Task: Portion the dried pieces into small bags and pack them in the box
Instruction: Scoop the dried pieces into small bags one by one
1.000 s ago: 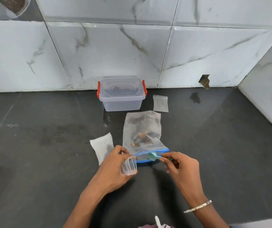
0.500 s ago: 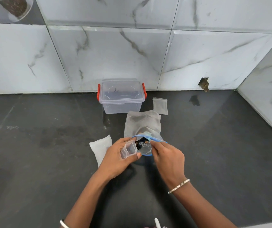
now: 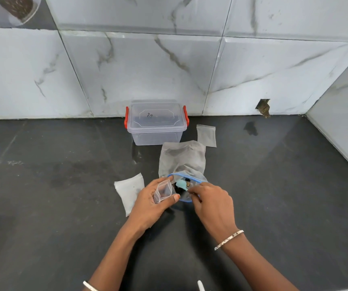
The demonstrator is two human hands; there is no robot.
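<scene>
Between left fingers (image 3: 156, 182) sits a small bag (image 3: 164, 191) (clear plastic).

One clear box (image 3: 156, 131) stands on the tabletop (image 3: 42, 185), with two red latches (image 3: 126, 120) (one at each end of its lid). There is one large zip bag (image 3: 182, 158) with a blue seal. The small bags come to three: one small bag (image 3: 163, 191) in the left hand (image 3: 150, 204), a second small bag (image 3: 206, 135) flat beside the box, and a third whitish bag (image 3: 130, 191) at the left, which may be a stack of several. One teal scoop (image 3: 182, 183) is in the right hand (image 3: 211, 204). Two hands show, and two bracelets: the right bracelet (image 3: 228, 239) and the left bracelet (image 3: 90, 286). The dried pieces (image 3: 177, 186) are several, too jumbled to count.
</scene>
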